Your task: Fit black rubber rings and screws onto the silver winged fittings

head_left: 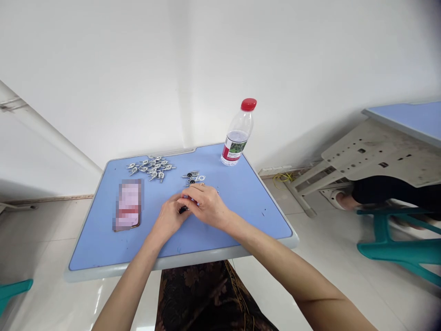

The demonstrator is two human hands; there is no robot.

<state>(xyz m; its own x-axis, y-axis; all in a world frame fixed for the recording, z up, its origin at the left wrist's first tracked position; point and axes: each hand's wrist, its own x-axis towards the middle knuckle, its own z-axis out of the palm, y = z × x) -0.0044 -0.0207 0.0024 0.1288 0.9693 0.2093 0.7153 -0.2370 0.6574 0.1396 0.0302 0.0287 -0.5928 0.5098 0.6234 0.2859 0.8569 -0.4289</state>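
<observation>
Both hands meet over the middle of the blue desk (pixel 220 236). My left hand (pixel 171 212) has its fingers curled around a small dark part (pixel 183 209), most of which is hidden. My right hand (pixel 205 202) is closed over the same spot, its thumb and fingertips pressed together there; a bit of red shows between the fingers. Just beyond the fingertips lie several small metal and black parts (pixel 193 176), including a flat ring-shaped piece (pixel 201 178). A cluster of small silver metal parts (pixel 155 167) rests farther back on the left.
A phone (pixel 128 204), blurred out, lies on the desk's left side. A water bottle (pixel 235 142) with a red cap stands at the back right edge. On the right are another desk (pixel 409 124), a green stool (pixel 389 250) and another person's foot (pixel 339 200).
</observation>
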